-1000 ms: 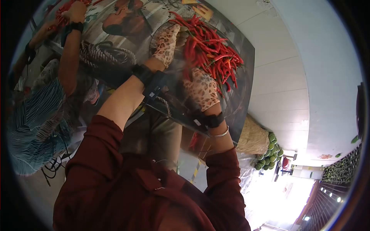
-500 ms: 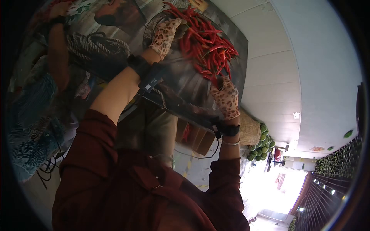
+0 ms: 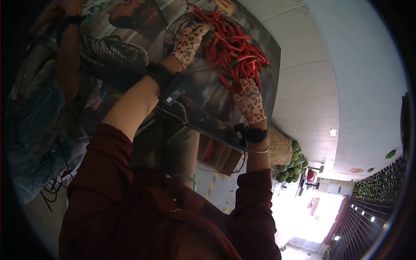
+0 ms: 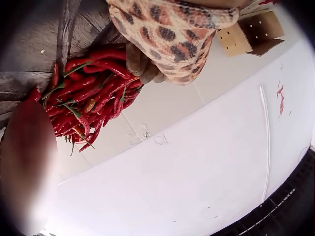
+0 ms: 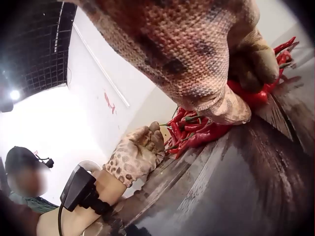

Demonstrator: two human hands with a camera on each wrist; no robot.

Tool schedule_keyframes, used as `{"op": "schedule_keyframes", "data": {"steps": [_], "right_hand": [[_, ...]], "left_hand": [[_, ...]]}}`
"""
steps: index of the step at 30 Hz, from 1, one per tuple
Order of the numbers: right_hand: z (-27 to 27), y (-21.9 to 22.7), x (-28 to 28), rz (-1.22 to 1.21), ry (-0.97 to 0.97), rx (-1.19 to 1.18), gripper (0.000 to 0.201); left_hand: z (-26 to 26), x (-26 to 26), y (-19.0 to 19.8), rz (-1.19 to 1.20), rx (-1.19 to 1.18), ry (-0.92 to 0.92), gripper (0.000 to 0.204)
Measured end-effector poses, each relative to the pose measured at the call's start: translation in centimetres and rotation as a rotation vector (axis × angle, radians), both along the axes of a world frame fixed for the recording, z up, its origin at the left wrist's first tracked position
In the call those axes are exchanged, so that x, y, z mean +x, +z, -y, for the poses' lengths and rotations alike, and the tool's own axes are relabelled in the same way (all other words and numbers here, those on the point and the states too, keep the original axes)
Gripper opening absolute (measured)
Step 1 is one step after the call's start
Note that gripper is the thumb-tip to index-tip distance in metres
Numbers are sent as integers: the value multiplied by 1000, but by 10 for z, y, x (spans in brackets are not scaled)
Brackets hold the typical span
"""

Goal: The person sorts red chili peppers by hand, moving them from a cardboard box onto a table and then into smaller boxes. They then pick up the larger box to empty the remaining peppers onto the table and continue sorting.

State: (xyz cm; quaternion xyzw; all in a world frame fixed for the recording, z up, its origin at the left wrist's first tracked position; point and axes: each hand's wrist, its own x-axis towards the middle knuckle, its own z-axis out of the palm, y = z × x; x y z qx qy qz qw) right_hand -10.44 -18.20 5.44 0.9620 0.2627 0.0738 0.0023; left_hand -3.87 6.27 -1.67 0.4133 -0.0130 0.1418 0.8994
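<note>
Red chili peppers (image 3: 236, 45) lie in a loose pile on the dark wood-patterned tabletop. A spotted glove with darker fingertips covers each hand. At the pile's near edge, my right hand (image 3: 250, 102) pinches chilies; in the right wrist view, red pods (image 5: 251, 98) show between its thumb and curled fingers. The left hand (image 3: 190, 43) stays at the pile's left side. Its bent fingers (image 4: 140, 66) touch the chilies in the left wrist view, and I cannot tell whether they grip any. Green stems show on several pods.
A coil of rope (image 3: 115, 52) appears at the left, near another person's arm (image 3: 68, 60). The table's right edge runs close beside the pile. Below the table stands a cardboard box (image 3: 223, 158); a straw-coloured bale (image 3: 279, 147) and green round fruits (image 3: 294, 164) are beyond.
My right hand first shifts right along the pile's near edge and draws back, then moves slightly forward against the chilies. My left hand keeps its place at the pile's left side.
</note>
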Motion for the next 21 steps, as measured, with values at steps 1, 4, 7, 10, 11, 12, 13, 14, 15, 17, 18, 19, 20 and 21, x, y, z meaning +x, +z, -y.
{"op": "schedule_keyframes", "data": {"steps": [1, 4, 7, 10, 11, 12, 13, 14, 15, 17, 18, 19, 20, 21], "right_hand": [[1, 2, -3, -19, 21, -6, 44], [1, -2, -13, -137, -53, 74, 41], [-1, 3, -26, -129, -26, 71, 39], [-4, 13, -41, -113, 10, 71, 37], [-5, 16, -44, -107, 23, 71, 37], [-6, 19, -46, -101, 38, 72, 36], [-6, 19, -47, -95, 55, 72, 35], [-3, 16, -41, -94, 58, 71, 35], [1, 11, -30, -114, -83, 176, 35], [0, 10, -17, -134, -228, 282, 36], [-6, 16, -15, -97, -199, 259, 36], [-10, 18, -12, -61, -172, 237, 37], [-11, 11, -6, -62, -175, 240, 37], [-13, 1, 0, 49, -83, 190, 38]], "left_hand": [[0, 0, 0, -1, -3, -1, 29], [-1, 4, -3, -12, 26, -14, 30], [-1, 7, -11, 25, 27, -29, 31], [-2, 6, -11, 53, -89, -99, 22], [-3, 10, -13, 60, -81, -115, 22], [-3, 12, -14, 68, -73, -130, 21], [-2, 14, -16, 68, -74, -128, 21], [-1, 13, -15, 59, -57, -108, 21], [-2, 13, -15, 49, -40, -88, 21], [-3, 13, -14, 56, -45, -93, 21], [-2, 12, -13, 62, -49, -101, 22], [-2, 11, -13, 61, -47, -106, 22], [-2, 10, -14, 77, -59, -114, 22], [-2, 8, -13, 93, -72, -121, 21]]}}
